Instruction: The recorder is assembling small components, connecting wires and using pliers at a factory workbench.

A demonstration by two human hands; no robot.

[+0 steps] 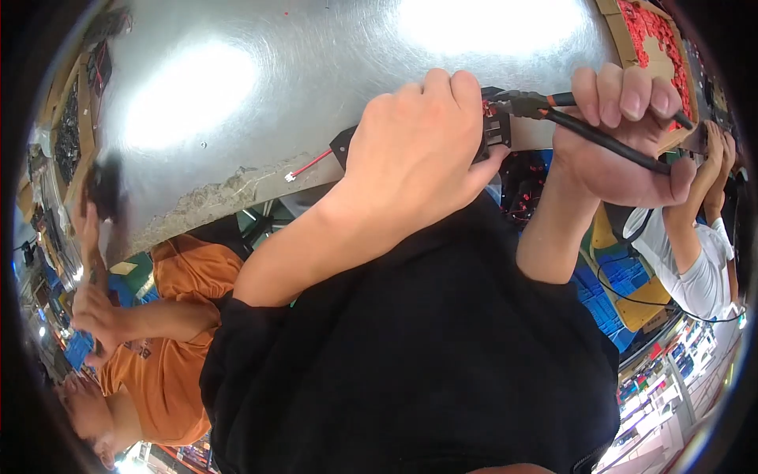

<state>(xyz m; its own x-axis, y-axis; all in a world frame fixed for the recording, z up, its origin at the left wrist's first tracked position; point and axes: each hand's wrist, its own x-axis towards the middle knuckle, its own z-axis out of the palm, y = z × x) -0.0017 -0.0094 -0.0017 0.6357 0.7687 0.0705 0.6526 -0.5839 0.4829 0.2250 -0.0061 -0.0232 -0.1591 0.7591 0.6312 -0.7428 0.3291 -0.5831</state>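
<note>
One black part (495, 130), upper centre, grasped by left fingers (471, 107) | pliers (580, 129), upper right, gripped by right fingers (609, 93) | red wire (313, 163), left of centre, near desk (316, 79) edge

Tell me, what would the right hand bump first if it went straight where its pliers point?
Probably the black part in the left hand. The right hand holds the pliers, which would meet it first; they look touching or nearly, but depth is unclear.
</note>
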